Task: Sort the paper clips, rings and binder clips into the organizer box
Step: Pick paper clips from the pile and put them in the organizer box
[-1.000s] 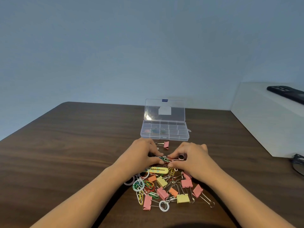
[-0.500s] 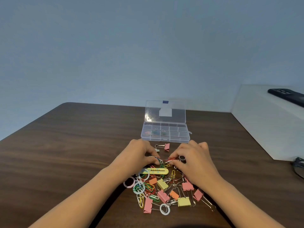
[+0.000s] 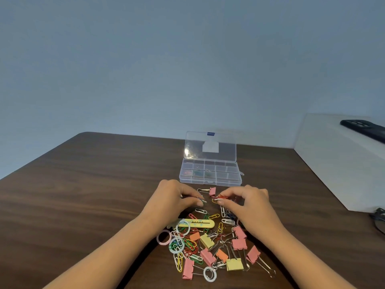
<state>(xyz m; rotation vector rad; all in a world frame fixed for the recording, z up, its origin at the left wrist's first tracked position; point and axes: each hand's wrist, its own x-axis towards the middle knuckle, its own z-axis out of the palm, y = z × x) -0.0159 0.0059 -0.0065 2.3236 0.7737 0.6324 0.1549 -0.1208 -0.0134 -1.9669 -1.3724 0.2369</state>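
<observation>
A clear organizer box (image 3: pixel 210 172) stands open on the dark wooden table (image 3: pixel 83 195), lid raised, with a few small items in its left compartments. In front of it lies a pile of coloured paper clips (image 3: pixel 189 245), plastic rings (image 3: pixel 164 237) and pink, yellow and orange binder clips (image 3: pixel 239 244). My left hand (image 3: pixel 177 199) pinches a paper clip at its fingertips. My right hand (image 3: pixel 245 202) pinches a small bunch of red and yellow paper clips (image 3: pixel 218 198). A lone pink binder clip (image 3: pixel 212 191) lies between the hands and the box.
A yellow cutter-like tool (image 3: pixel 198 223) lies in the pile. A white block (image 3: pixel 341 163) at the right carries a black phone (image 3: pixel 364 130). A dark object (image 3: pixel 378 217) sits at the table's right edge.
Both hands have lifted and moved forward toward the box and drawn slightly apart, each pinching paper clips pulled from the pile. Loose clips beneath them are now exposed.
</observation>
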